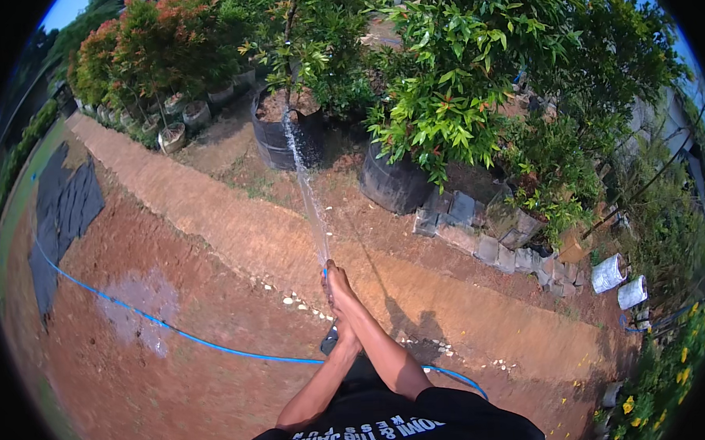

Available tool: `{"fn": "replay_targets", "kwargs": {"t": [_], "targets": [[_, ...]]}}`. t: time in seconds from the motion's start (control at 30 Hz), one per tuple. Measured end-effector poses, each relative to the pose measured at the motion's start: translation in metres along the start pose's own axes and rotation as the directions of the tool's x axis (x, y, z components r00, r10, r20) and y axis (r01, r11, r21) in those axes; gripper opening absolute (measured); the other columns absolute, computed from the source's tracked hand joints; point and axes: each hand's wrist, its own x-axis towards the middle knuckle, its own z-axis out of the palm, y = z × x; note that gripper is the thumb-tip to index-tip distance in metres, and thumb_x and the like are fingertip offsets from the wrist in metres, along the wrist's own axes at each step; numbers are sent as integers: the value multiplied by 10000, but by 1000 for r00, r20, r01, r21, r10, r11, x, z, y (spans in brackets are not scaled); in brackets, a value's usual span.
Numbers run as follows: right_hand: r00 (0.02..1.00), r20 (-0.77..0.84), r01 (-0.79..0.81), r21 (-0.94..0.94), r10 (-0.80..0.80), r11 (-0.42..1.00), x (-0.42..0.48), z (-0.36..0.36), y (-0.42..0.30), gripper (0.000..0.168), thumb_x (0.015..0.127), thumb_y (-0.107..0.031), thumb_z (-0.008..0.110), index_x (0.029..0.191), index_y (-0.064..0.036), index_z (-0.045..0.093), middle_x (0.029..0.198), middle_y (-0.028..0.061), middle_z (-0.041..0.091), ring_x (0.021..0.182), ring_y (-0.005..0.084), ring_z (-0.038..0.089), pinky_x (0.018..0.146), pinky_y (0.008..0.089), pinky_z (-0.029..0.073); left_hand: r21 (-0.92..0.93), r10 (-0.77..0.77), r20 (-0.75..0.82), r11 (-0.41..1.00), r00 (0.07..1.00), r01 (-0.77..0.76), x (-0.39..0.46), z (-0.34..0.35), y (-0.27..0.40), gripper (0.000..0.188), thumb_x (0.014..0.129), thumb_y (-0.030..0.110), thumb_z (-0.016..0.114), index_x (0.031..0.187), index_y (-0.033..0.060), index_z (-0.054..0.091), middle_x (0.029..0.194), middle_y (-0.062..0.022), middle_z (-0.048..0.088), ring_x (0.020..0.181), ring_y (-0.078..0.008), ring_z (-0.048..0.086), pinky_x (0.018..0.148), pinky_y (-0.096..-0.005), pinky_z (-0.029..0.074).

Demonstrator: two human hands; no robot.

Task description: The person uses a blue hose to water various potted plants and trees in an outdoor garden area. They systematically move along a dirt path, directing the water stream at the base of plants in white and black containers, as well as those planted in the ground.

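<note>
My right hand is wrapped around the end of a blue hose, of which only a small bit shows at the fingers. Just behind it, my left hand is closed on the hose too, mostly hidden by the right hand and wrist. A stream of water shoots forward from the hose end. It reaches a large black planter bag that holds soil and a slim tree trunk. Water splashes at the bag's near rim.
The blue hose line crosses the reddish dirt behind a packed path. Another black planter stands right of the wetted one, by stacked paving blocks. White pots are at right, a black sheet at left.
</note>
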Motion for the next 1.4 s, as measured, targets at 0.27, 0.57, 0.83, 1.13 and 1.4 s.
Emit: {"fn": "replay_targets", "kwargs": {"t": [0.27, 0.57, 0.83, 1.13, 1.4], "targets": [[998, -34, 51, 51, -50, 997, 55, 41, -40, 397, 881, -391, 364, 591, -127, 423, 448, -32, 333, 338, 92, 261, 346, 282, 187, -49, -139, 17, 989, 990, 140, 103, -23, 25, 566, 860, 582, 296, 1110, 94, 438, 849, -48, 528, 779, -195, 546, 667, -371, 478], [999, -27, 47, 23, -46, 999, 150, 79, -60, 392, 902, -396, 345, 629, -131, 441, 453, -47, 329, 343, 88, 270, 338, 260, 207, -19, -134, -11, 991, 991, 133, 160, -2, 89, 668, 845, 606, 282, 1169, 36, 410, 1012, -68, 542, 910, -210, 549, 753, -360, 482], [997, 69, -43, 137, 34, 990, 183, 124, -75, 395, 900, -425, 324, 652, -136, 429, 451, -42, 314, 321, 81, 253, 302, 248, 190, -2, -167, -70, 986, 983, 167, 192, -10, 141, 760, 842, 624, 249, 1146, -52, 418, 1019, -127, 557, 911, -236, 561, 768, -384, 480], [995, 86, -71, 294, 48, 953, 207, 187, -105, 422, 885, -445, 309, 605, -142, 400, 428, -34, 297, 297, 89, 230, 278, 242, 183, 57, -210, 14, 976, 978, 209, 201, -20, 232, 777, 831, 645, 222, 1194, -18, 401, 1110, -137, 529, 990, -256, 539, 823, -396, 457], [995, 100, -27, 373, -11, 928, 215, 284, -115, 397, 870, -444, 323, 622, -146, 407, 434, -36, 312, 305, 79, 236, 273, 231, 183, 226, -85, -66, 969, 994, 98, 238, -76, 313, 767, 841, 644, 221, 1031, -36, 522, 874, -127, 602, 794, -221, 599, 636, -354, 486]]}}
